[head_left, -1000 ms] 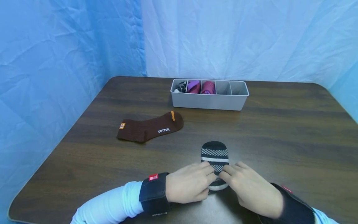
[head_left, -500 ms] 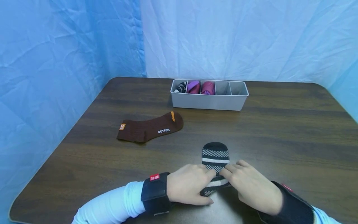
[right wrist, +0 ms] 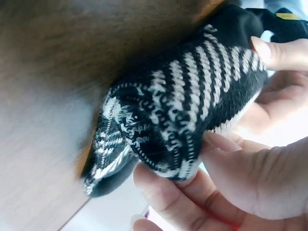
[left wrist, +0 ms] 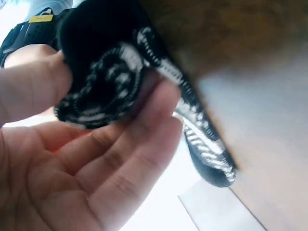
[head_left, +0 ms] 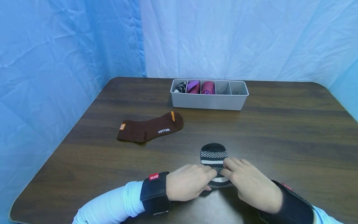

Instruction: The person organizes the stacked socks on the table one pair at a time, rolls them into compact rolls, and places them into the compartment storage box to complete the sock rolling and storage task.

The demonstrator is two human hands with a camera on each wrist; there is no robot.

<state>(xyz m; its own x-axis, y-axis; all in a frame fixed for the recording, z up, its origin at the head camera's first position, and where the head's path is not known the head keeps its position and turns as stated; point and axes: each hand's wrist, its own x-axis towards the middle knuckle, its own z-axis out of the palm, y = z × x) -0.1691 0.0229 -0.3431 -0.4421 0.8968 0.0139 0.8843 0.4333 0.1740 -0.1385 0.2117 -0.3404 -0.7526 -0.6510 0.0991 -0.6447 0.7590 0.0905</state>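
Note:
A black-and-white striped sock (head_left: pixel 213 154) lies on the table in front of me, its flat rounded end pointing away. The near end is turned over into a roll; its spiralled side shows in the left wrist view, where my left hand (left wrist: pixel 106 159) has the thumb on one side of the rolled sock (left wrist: pixel 98 89) and fingers on the other. From the opposite side, my right hand (right wrist: pixel 240 178) pinches the same roll of the striped sock (right wrist: pixel 187 91). In the head view, my left hand (head_left: pixel 190 183) and right hand (head_left: pixel 249 183) nearly meet over it.
A brown sock (head_left: pixel 151 127) with "COTTON" lettering lies flat to the left. Behind stands a grey divided box (head_left: pixel 207 102) with rolled socks (head_left: pixel 208 87) in its three left compartments. Blue cloth (head_left: pixel 240 37) hangs around the dark wooden table (head_left: pixel 291 140).
The sock's near end has been folded over toward its far end, so the striped length is shorter. My left thumb swung out, then came back in, and my right fingers shifted slightly forward.

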